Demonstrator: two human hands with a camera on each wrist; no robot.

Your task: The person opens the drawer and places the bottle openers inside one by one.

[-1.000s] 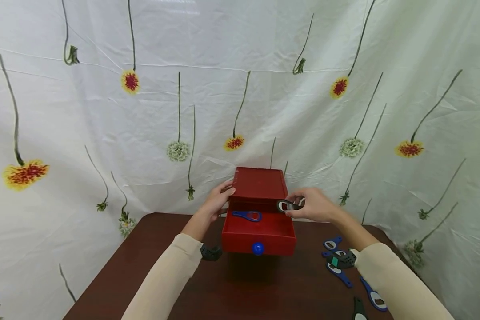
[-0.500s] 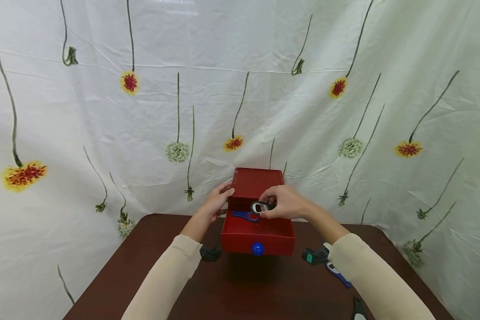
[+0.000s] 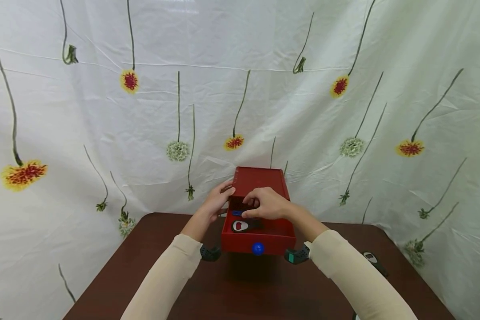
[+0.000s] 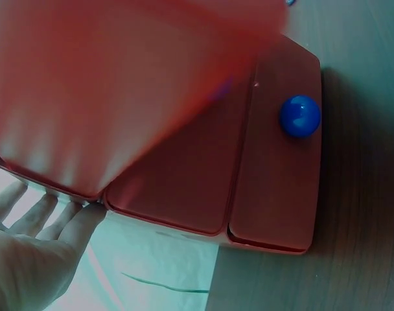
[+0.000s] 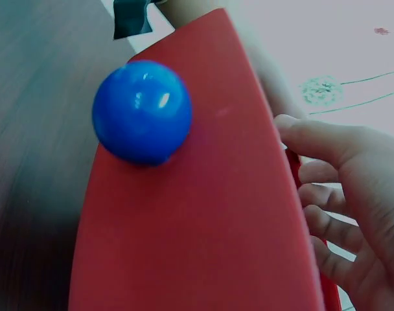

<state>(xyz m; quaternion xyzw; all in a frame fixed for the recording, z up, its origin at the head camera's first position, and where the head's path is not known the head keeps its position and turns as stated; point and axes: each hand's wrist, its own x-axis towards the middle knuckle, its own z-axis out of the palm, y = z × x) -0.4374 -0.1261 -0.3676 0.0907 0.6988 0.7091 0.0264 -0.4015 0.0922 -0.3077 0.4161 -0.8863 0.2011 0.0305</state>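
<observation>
A red box (image 3: 258, 180) stands on the table with its drawer (image 3: 260, 244) pulled out; a round blue knob (image 3: 258, 248) is on the drawer's front. My left hand (image 3: 214, 202) rests against the box's left side, its fingers (image 4: 80, 227) fairly straight along the wall in the left wrist view. Over the drawer is my right hand (image 3: 267, 204), loosely curled with nothing between its fingers. In front of that hand a black bottle opener (image 3: 240, 226) lies in the drawer, its handle pointing right. Behind it a blue bottle opener (image 3: 237, 213) shows only partly, the rest hidden by the right hand.
On the dark brown table (image 3: 176, 284), a black bottle opener (image 3: 376, 263) lies at the right, beyond the right sleeve (image 3: 356, 271). That sleeve covers other ground on this side. A white flowered cloth (image 3: 144, 115) hangs behind the table.
My right hand has moved left into the drawer and let go of the black bottle opener, which now lies in front of the blue one. The left hand has stayed put.
</observation>
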